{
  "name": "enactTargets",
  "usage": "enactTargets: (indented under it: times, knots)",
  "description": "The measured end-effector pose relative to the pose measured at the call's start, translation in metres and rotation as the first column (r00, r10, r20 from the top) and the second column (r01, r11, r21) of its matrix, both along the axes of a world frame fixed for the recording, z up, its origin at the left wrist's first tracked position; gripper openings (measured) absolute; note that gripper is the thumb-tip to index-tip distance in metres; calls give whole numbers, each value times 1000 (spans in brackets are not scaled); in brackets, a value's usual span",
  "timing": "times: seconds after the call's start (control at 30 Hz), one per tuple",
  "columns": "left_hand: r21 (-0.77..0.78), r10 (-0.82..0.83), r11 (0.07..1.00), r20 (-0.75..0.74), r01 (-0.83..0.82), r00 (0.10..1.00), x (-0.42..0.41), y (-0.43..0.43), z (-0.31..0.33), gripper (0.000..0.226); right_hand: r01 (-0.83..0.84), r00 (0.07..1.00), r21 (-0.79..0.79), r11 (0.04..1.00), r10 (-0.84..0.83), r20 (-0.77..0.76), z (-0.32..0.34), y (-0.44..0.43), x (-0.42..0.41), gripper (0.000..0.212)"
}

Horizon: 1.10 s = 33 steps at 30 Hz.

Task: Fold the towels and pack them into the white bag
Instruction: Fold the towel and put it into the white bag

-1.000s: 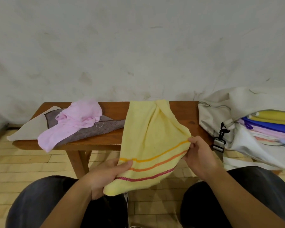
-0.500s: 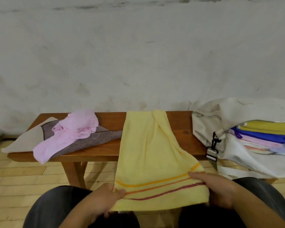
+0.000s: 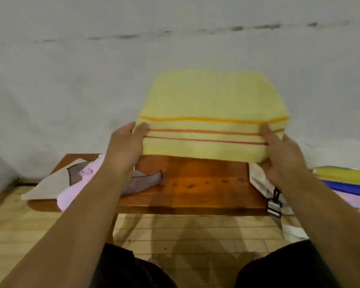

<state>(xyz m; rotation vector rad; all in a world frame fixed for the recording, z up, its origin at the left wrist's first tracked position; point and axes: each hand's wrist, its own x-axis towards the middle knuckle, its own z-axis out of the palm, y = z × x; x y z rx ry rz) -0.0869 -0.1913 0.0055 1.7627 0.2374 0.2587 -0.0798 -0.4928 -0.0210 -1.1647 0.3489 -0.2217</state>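
A moment ago the yellow towel [image 3: 212, 100] trailed off the counter [image 3: 195, 188] towards my lap, its striped end low in my hands. Now I have it up in the air in front of the wall, clear of the wood, with the three stripes running level across its lower part. My left grip [image 3: 125, 148] pinches the left edge at the stripes, thumb on the front face and fingers out of sight behind. My right grip [image 3: 279, 154] holds the right edge the same way, lower down near the corner. Both are closed on the cloth, neither spread wide.

The top edge is blurred (the cloth is moving), so I cannot tell whether the far half hangs doubled behind the face I see. The piece looks much shorter than it did, so I judge the first fold is being made or squared up in the air.

That leaves this towel part-folded and not yet packed. The white bag [image 3: 258, 179] lies just right of my right grip at the counter's end, with folded towels [image 3: 345, 177] already stacked in it. A pink towel [image 3: 71, 196] and a grey towel [image 3: 141, 181] lie unfolded on the left, partly under my forearm, so there is more to do.
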Motion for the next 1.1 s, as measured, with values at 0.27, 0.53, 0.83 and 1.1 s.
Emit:
enactTargets:
  times: [0.27,0.53,0.83,1.1]
  knots:
    - [-199,90,961,-434,-193,896,-67,8,-141,14,27,884,-7,1000,-27,-466,-132,8,-73,14]
    - [-197,104,955,-480,-223,871,-81,14,-158,15,-4,845,-33,999,-14,-535,-140,4,-79,26]
    - [-41,-16,999,-351,1,936,-106,30,-158,19,-120,929,-480,869,-73,-363,-137,-2,-99,23]
    - [-243,-244,958,-421,150,874,-113,58,-153,45,-275,904,-167,947,195,-381,-140,-34,-100,21]
